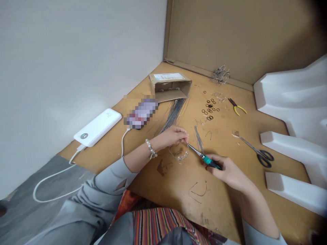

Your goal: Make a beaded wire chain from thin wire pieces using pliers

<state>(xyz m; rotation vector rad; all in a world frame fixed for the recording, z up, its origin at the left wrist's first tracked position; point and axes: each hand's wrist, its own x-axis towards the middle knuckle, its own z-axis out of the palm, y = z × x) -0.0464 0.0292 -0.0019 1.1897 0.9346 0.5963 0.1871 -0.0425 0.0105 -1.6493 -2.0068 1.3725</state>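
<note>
My left hand (176,135) pinches a thin wire at the middle of the table. A loop of this wire with clear beads (183,156) hangs just below my fingers. My right hand (221,167) is wrapped round the green and black handle of needle-nose pliers (207,160). The pliers' tip meets the wire close to my left fingertips; whether the jaws are closed on it is too small to tell. A small bunch of cut wires (198,139) lies just beyond the pliers, and a longer bundle of grey wires (174,115) lies behind my left hand.
Farther back are an open cardboard box (170,86), black rings (209,106), yellow-handled pliers (237,106) and a wire tangle (221,75). Scissors (258,152) lie right, beside white foam blocks (283,141). A phone (143,114) and a white power bank (99,126) with cable (38,180) lie left.
</note>
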